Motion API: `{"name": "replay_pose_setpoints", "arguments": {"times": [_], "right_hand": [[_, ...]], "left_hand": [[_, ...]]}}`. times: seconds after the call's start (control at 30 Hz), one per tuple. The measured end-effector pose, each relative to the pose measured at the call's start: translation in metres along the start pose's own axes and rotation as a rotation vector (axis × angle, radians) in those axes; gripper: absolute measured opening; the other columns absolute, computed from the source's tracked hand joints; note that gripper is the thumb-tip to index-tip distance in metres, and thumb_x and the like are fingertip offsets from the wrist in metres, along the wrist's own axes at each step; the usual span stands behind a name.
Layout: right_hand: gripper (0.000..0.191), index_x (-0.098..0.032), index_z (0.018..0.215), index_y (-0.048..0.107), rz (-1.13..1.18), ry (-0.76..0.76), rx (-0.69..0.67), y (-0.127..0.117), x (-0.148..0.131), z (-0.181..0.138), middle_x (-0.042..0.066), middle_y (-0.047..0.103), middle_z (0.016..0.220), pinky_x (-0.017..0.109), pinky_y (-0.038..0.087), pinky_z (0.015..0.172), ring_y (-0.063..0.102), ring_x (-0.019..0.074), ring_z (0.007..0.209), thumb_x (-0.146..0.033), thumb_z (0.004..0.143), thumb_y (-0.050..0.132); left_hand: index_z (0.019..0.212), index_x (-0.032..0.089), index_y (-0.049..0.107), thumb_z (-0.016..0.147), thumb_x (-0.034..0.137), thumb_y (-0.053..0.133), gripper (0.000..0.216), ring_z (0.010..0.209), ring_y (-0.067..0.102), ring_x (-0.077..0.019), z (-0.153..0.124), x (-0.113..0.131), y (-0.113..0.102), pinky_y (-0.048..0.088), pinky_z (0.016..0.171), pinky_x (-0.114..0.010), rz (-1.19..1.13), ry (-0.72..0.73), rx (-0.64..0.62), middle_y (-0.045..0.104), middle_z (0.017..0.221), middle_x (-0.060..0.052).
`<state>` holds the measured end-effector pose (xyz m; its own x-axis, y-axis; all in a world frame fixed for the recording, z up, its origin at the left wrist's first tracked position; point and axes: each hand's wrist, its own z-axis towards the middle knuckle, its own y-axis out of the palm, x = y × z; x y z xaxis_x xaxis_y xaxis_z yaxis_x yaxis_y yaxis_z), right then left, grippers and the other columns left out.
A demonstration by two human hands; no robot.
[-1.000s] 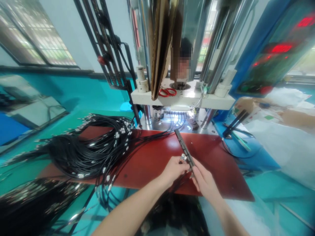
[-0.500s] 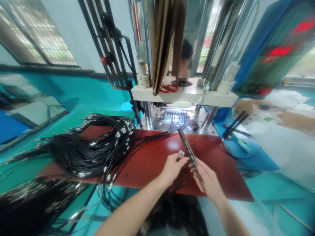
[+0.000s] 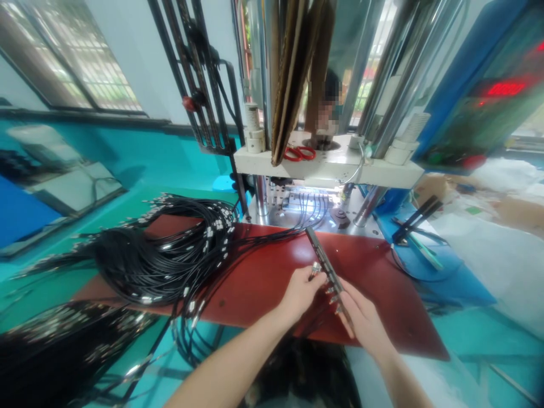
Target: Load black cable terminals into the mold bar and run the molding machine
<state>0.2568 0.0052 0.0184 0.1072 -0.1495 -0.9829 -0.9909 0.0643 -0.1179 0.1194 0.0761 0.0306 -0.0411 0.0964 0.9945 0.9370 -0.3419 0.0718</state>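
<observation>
On the red mat [image 3: 263, 272], near edge: right hand [image 3: 361, 317] grips a long dark slotted bar [image 3: 325, 263], angled far-left. Left hand [image 3: 301, 292] pinches a silver-tipped black cable end [image 3: 315, 268] against the bar's left side, fingertips pressed together.

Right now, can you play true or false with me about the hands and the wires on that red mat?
1. The right hand holds a long dark bar. True.
2. The left hand pinches a metal-tipped wire end beside the bar. True.
3. The red scissors lie on the red mat. False: they lie up on the white machine ledge.
4. The big bundle of black cables is to the right of the hands. False: it is to their left.
5. Both hands are over the red mat. True.
</observation>
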Motion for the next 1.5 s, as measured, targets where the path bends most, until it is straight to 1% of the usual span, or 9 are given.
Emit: {"name": "replay_pose_setpoints", "arguments": {"times": [0.13, 0.27, 0.37, 0.57, 0.87, 1.2, 1.3, 1.4, 1.5], "right_hand": [[0.054, -0.017, 0.122, 0.048, 0.074, 0.067, 0.062, -0.003, 0.0, 0.0, -0.002, 0.051, 0.055, 0.018, 0.032, 0.033, 0.035, 0.0069, 0.038, -0.053, 0.081, 0.048], [0.053, -0.019, 0.122, 0.049, 0.082, 0.081, 0.051, -0.004, 0.0, -0.001, -0.001, 0.053, 0.058, 0.018, 0.034, 0.035, 0.036, 0.0062, 0.038, -0.053, 0.081, 0.049], [0.055, -0.017, 0.123, 0.048, 0.071, 0.061, 0.005, -0.005, -0.001, -0.001, -0.003, 0.048, 0.051, 0.017, 0.033, 0.034, 0.034, 0.0059, 0.037, -0.053, 0.081, 0.048], [0.06, -0.014, 0.129, 0.042, 0.02, 0.027, -0.052, -0.007, -0.006, 0.0, -0.005, 0.044, 0.048, 0.018, 0.027, 0.032, 0.032, 0.0067, 0.035, -0.052, 0.083, 0.046], [0.062, -0.014, 0.13, 0.04, -0.002, 0.06, -0.083, -0.008, -0.006, 0.001, -0.003, 0.046, 0.051, 0.02, 0.029, 0.033, 0.031, 0.0072, 0.036, -0.053, 0.082, 0.045], [0.048, -0.024, 0.127, 0.043, -0.068, 0.024, -0.092, -0.001, 0.0, 0.001, -0.008, 0.031, 0.048, 0.018, 0.031, 0.037, 0.031, 0.0076, 0.04, -0.048, 0.085, 0.043], [0.049, -0.021, 0.125, 0.045, -0.004, 0.035, -0.069, -0.002, 0.0, 0.001, -0.007, 0.035, 0.048, 0.018, 0.029, 0.035, 0.032, 0.0076, 0.039, -0.049, 0.085, 0.045], [0.053, -0.019, 0.125, 0.046, 0.018, 0.044, -0.021, -0.004, -0.004, 0.001, -0.004, 0.046, 0.053, 0.018, 0.03, 0.034, 0.034, 0.0074, 0.039, -0.05, 0.083, 0.047], [0.06, -0.016, 0.125, 0.046, 0.009, 0.058, -0.021, -0.006, -0.005, 0.002, 0.0, 0.055, 0.059, 0.019, 0.029, 0.032, 0.034, 0.0073, 0.037, -0.054, 0.079, 0.05]], "left_hand": [[0.067, 0.017, 0.045, 0.075, 0.037, 0.054, 0.024, 0.041, 0.03, -0.0053, 0.0, 0.005, -0.006, 0.024, 0.042, -0.019, -0.211, -0.038, 0.164, 0.036, 0.048, 0.008], [0.069, 0.02, 0.036, 0.075, 0.036, 0.053, 0.024, 0.039, 0.026, -0.0051, -0.002, 0.003, -0.009, 0.019, 0.039, -0.018, -0.382, -0.082, 0.144, 0.033, 0.05, 0.009], [0.066, 0.019, 0.038, 0.075, 0.035, 0.052, 0.023, 0.041, 0.025, -0.0051, -0.001, -0.002, -0.007, 0.019, 0.04, -0.018, -0.228, -0.126, 0.11, 0.034, 0.05, 0.008], [0.06, 0.015, 0.044, 0.072, 0.028, 0.051, 0.019, 0.053, 0.034, -0.0071, 0.002, -0.004, -0.003, 0.028, 0.052, -0.019, 0.034, 0.043, 0.034, 0.04, 0.055, 0.005], [0.054, 0.016, 0.039, 0.063, 0.021, 0.055, 0.019, 0.043, 0.026, -0.005, 0.004, 0.004, -0.009, 0.022, 0.046, -0.019, -0.116, -0.118, 0.024, 0.03, 0.044, 0.008], [0.056, 0.016, 0.044, 0.065, 0.022, 0.056, 0.017, 0.042, 0.03, -0.0051, 0.009, -0.001, -0.01, 0.024, 0.045, -0.019, -0.165, -0.099, 0.019, 0.036, 0.045, 0.007], [0.06, 0.015, 0.048, 0.069, 0.031, 0.057, 0.021, 0.045, 0.033, -0.0054, 0.008, 0.001, -0.015, 0.025, 0.044, -0.019, -0.146, -0.031, 0.071, 0.04, 0.05, 0.006], [0.068, 0.018, 0.044, 0.073, 0.042, 0.056, 0.027, 0.04, 0.027, -0.0046, 0.007, 0.003, -0.02, 0.019, 0.039, -0.018, -0.263, -0.028, 0.199, 0.033, 0.049, 0.008], [0.072, 0.021, 0.037, 0.075, 0.046, 0.052, 0.03, 0.036, 0.021, -0.0043, 0.004, 0.005, -0.02, 0.013, 0.037, -0.018, -0.388, -0.07, 0.201, 0.028, 0.047, 0.01]]}}
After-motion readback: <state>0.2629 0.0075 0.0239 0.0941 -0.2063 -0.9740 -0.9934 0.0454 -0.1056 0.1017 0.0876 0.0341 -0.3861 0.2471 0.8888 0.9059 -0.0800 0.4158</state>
